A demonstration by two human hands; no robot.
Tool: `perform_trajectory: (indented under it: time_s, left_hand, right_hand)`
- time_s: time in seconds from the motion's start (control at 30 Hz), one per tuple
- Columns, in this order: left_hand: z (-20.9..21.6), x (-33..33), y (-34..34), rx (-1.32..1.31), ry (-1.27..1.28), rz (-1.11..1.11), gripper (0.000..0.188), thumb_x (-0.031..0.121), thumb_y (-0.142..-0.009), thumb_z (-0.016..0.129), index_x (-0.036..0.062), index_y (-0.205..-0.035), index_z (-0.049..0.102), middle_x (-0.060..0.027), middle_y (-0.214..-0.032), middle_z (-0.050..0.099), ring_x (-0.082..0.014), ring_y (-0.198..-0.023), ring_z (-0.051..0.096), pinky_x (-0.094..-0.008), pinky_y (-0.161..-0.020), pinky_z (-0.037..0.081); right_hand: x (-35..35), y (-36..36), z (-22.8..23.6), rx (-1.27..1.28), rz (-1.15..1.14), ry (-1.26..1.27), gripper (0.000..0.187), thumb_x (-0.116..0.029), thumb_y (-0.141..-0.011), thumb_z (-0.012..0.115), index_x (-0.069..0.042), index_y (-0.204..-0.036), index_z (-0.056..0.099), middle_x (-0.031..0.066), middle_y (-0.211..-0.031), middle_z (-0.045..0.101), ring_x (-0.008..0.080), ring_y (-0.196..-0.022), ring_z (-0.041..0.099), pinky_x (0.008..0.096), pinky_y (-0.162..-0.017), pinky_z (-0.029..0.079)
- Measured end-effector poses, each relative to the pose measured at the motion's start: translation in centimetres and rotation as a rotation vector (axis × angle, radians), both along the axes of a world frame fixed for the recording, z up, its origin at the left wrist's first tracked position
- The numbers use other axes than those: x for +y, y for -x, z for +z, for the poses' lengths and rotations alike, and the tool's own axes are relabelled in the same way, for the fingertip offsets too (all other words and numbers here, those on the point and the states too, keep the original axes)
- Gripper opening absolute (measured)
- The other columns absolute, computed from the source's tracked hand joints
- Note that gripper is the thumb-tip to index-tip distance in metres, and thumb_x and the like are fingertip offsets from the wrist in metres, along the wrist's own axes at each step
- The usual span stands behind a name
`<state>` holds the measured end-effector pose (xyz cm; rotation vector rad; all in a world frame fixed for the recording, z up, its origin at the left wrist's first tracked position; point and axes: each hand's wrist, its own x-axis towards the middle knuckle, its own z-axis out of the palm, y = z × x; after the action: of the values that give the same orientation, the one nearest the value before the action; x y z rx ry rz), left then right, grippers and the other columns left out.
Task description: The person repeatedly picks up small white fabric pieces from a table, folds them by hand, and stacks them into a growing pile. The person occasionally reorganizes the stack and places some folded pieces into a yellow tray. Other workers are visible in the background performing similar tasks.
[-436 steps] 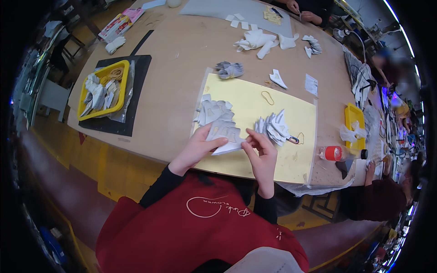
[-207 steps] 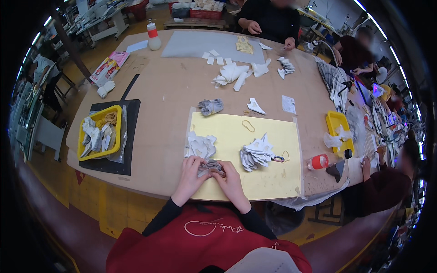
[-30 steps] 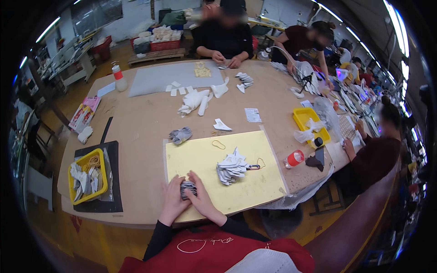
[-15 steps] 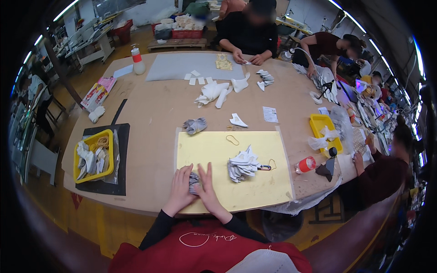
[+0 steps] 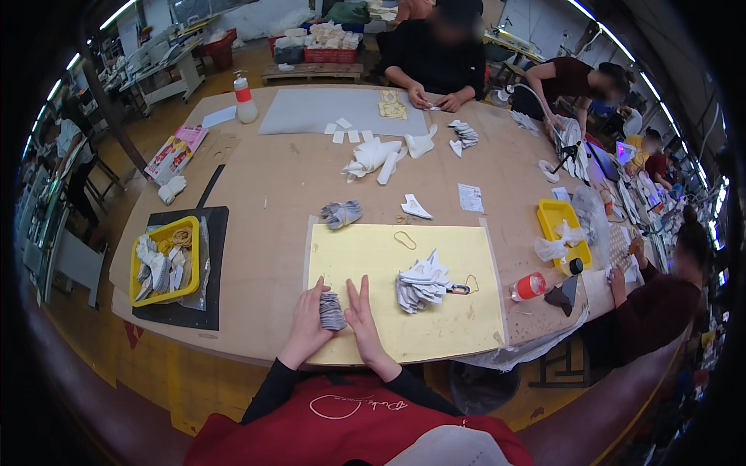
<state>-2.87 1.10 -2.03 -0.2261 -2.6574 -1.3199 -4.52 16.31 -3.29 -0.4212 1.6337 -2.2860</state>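
Observation:
In front of me, a stack of grey fabric pieces (image 5: 332, 312) stands on the near left part of a yellow board (image 5: 373, 346). My left hand (image 5: 308, 325) holds the stack from its left side, fingers at the far end and thumb at the near end. To the right of the stack is my right hand (image 5: 362, 328), open and held on edge with its fingers stretched out. A bunch of white cut pieces (image 5: 422, 283) lies on the board farther right, with a carabiner clip (image 5: 459, 289) beside it. A rubber band (image 5: 404, 240) rests near the board's far edge.
A second grey bundle (image 5: 342, 213) and a white piece (image 5: 416, 206) lie beyond the board. Yellow baskets (image 5: 194, 268) stand left and right. A red-labelled bottle (image 5: 528, 286) is near the right edge. Co-workers sit or stand across and to the right.
My right hand has drawn slightly away from the stack, so more of the grey pieces shows. My left hand stays beside them. The whole view has shifted a little.

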Motion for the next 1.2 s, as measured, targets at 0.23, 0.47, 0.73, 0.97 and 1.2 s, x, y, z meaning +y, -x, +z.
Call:
perform_trajectory:
  time_s: [0.23, 0.47, 0.73, 0.97, 1.2]
  left_hand:
    - [0.4, 0.0, -0.1, 0.078, 0.159, 0.012, 0.098, 0.013, -0.068, 0.079, 0.0018, -0.150, 0.026, -0.0201, -0.136, 0.046, -0.0410, -0.129, 0.042, -0.0480, -0.110, 0.033]
    - [0.3, -0.4, -0.1, 0.027, 0.139, -0.031, 0.091, 0.012, -0.071, 0.076, 0.0031, -0.149, 0.030, -0.0205, -0.138, 0.045, -0.0407, -0.130, 0.041, -0.0488, -0.110, 0.032]
    - [-0.4, 0.2, -0.4, 0.089, 0.172, 0.021, 0.088, 0.015, -0.070, 0.078, 0.0008, -0.146, 0.036, -0.0200, -0.134, 0.046, -0.0390, -0.126, 0.044, -0.0476, -0.107, 0.035]
    - [-0.9, 0.8, -0.3, 0.131, 0.191, 0.056, 0.087, 0.016, -0.071, 0.077, 0.0008, -0.145, 0.035, -0.0218, -0.136, 0.046, -0.0407, -0.125, 0.045, -0.0500, -0.106, 0.035]
    - [-1.5, -0.2, -0.2, -0.024, 0.115, -0.008, 0.088, 0.014, -0.071, 0.077, 0.0010, -0.146, 0.033, -0.0215, -0.135, 0.047, -0.0415, -0.125, 0.046, -0.0489, -0.107, 0.036]
  right_hand:
    - [-0.3, -0.2, 0.7, -0.048, 0.105, 0.097, 0.088, -0.018, -0.099, 0.053, -0.012, -0.158, -0.012, 0.0150, -0.166, 0.007, 0.0259, -0.152, 0.010, 0.0372, -0.121, 0.013]
    - [-0.5, -0.1, 0.0, 0.058, 0.120, -0.053, 0.090, -0.015, -0.099, 0.052, -0.013, -0.156, -0.017, 0.0156, -0.165, 0.008, 0.0262, -0.151, 0.013, 0.0381, -0.121, 0.015]
    - [0.0, -0.1, 2.3, -0.067, 0.056, 0.146, 0.089, -0.016, -0.100, 0.051, -0.016, -0.157, -0.018, 0.0158, -0.164, 0.015, 0.0263, -0.150, 0.018, 0.0372, -0.121, 0.015]
    - [-0.2, -0.4, 0.7, 0.016, 0.045, 0.014, 0.087, -0.019, -0.100, 0.052, -0.013, -0.157, -0.014, 0.0179, -0.164, 0.014, 0.0267, -0.151, 0.016, 0.0368, -0.121, 0.014]
    - [-0.2, 0.0, 0.6, 0.073, 0.040, -0.047, 0.089, -0.019, -0.099, 0.055, -0.010, -0.157, -0.012, 0.0209, -0.164, 0.012, 0.0294, -0.151, 0.014, 0.0385, -0.120, 0.016]
